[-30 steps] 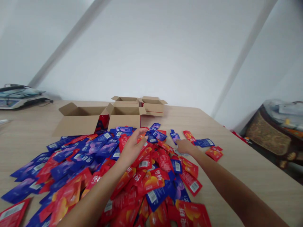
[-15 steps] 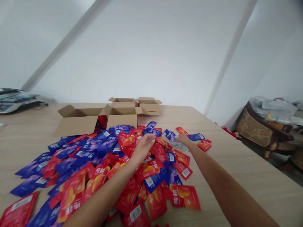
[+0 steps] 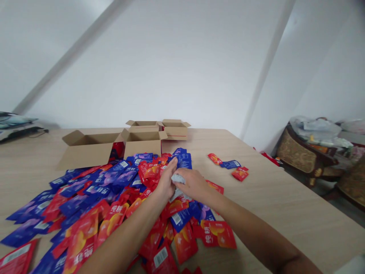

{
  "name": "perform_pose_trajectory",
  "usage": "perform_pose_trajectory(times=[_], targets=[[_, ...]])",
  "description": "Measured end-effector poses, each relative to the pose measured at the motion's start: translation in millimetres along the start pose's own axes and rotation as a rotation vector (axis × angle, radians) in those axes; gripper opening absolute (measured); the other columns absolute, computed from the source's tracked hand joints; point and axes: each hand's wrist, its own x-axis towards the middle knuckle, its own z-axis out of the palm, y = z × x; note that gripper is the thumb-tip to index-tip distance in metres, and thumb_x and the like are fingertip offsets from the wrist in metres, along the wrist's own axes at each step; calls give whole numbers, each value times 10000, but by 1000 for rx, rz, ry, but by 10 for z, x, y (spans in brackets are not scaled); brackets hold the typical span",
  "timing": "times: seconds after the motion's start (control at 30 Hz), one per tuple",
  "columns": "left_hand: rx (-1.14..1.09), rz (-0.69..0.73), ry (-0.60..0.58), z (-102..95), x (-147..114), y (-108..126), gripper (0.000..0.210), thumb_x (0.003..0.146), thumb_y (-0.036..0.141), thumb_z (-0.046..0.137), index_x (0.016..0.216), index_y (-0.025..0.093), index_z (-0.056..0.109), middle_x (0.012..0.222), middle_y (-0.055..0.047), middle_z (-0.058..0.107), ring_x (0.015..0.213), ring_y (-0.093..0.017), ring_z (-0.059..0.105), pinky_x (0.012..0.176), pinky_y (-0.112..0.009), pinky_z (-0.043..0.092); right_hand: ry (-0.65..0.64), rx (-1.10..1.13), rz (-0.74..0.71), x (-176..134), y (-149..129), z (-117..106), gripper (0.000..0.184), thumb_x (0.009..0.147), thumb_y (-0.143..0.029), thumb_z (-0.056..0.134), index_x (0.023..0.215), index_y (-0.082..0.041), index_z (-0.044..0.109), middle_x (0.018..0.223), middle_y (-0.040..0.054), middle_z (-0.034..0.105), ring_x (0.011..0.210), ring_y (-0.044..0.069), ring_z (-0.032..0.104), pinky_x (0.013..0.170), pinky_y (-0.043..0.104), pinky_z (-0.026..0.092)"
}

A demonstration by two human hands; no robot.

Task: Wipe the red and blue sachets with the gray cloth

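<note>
Here, both hands [image 3: 182, 182] pinching crinkled pale packet [image 3: 177, 179], glossy sachets [image 3: 114, 182].

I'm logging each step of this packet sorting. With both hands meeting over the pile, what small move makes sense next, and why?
Probably lift the pale packet free of the pile: both the left hand and right hand pinch it above the red and blue packets.

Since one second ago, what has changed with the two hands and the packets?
The right hand drew back from the far right packets toward the middle and met the left hand; together they now hold a pale packet. The boxes and the pile stayed as they were.
</note>
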Motion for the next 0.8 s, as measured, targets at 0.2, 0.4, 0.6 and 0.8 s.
perform_pose_trajectory(times=[0.2,0.4,0.6,0.8], targets=[[-27,35,1,-3,-87,-88,185,648,257,707,792,170,630,678,10,659,588,-132,611,590,-242,471,369,-5,30,68,-90,55,258,837,-231,532,1091,-214,577,1195,76,577,1123,235,471,983,397,342],[-74,196,-20,160,-264,-156,205,661,296,708,809,164,660,735,1,679,614,-102,595,565,-192,442,533,71,94,321,123,133,337,850,-272,500,1178,-210,545,1365,84,440,1267,237,360,1058,405,274],[-112,191,118,191,-308,-114,254,683,228,701,928,179,656,909,-23,697,762,-131,633,695,-232,482,670,555,369,534,225,107,302,897,-395,407,1041,-196,582,994,44,653,940,189,591,880,337,442],[-83,312,176,210,-178,-40,184,739,254,607,901,177,650,855,-13,695,740,-137,633,698,-237,486,619,646,312,370,-34,393,552,800,-427,601,1275,-203,428,1256,84,554,1136,189,530,960,321,414]])
